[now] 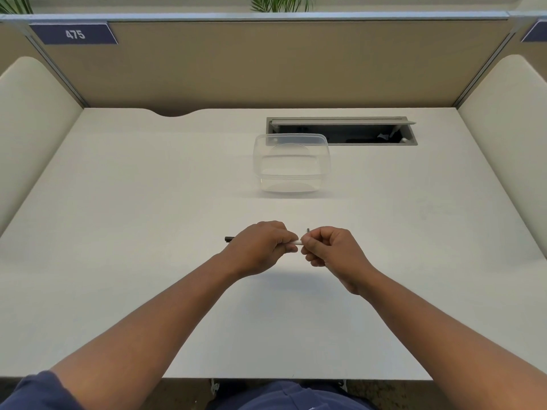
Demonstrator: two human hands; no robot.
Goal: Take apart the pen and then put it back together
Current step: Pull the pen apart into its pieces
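Note:
A pen [297,242] with a white barrel is held level above the white desk, between both fists. My left hand [260,247] is closed around its left part, and a dark end [228,239] of the pen pokes out to the left of that fist. My right hand [328,252] pinches the right end, where a small dark piece [308,230] sticks up above the fingers. Only a short white stretch shows between the two hands; the rest of the pen is hidden inside them.
A clear plastic container [291,162] stands on the desk [148,232] beyond the hands. Behind it is an open cable hatch [342,131] set into the desk. Partition walls close off the back and both sides.

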